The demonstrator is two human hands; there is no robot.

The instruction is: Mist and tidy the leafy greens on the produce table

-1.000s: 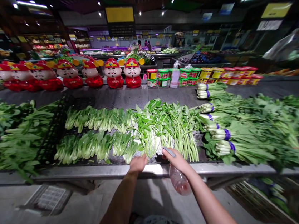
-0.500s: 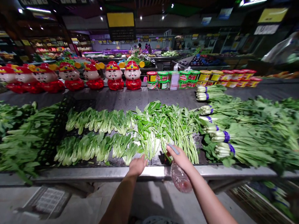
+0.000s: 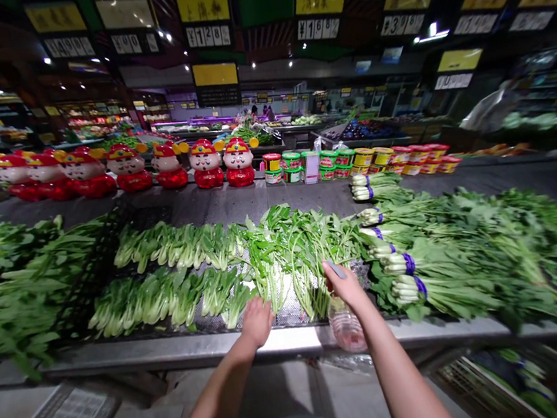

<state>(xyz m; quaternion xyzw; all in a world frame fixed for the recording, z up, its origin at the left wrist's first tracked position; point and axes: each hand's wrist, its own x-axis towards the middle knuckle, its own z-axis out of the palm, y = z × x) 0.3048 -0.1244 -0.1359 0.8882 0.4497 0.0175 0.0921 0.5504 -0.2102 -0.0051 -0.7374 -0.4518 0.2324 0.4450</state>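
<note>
Head view: right hand (image 3: 346, 287) closed round clear plastic bottle (image 3: 346, 327); left hand (image 3: 257, 321) loosely open, palm down, touching leafy greens (image 3: 284, 262) on metal display counter (image 3: 174, 354)

You are holding a clear plastic bottle (image 3: 346, 325) in your right hand (image 3: 346, 286); it is hanging neck-up over the counter edge, at 5 o'clock from the leafy greens (image 3: 284, 262) that are lying with stems toward you, your left hand (image 3: 257, 320) touching them.
</note>
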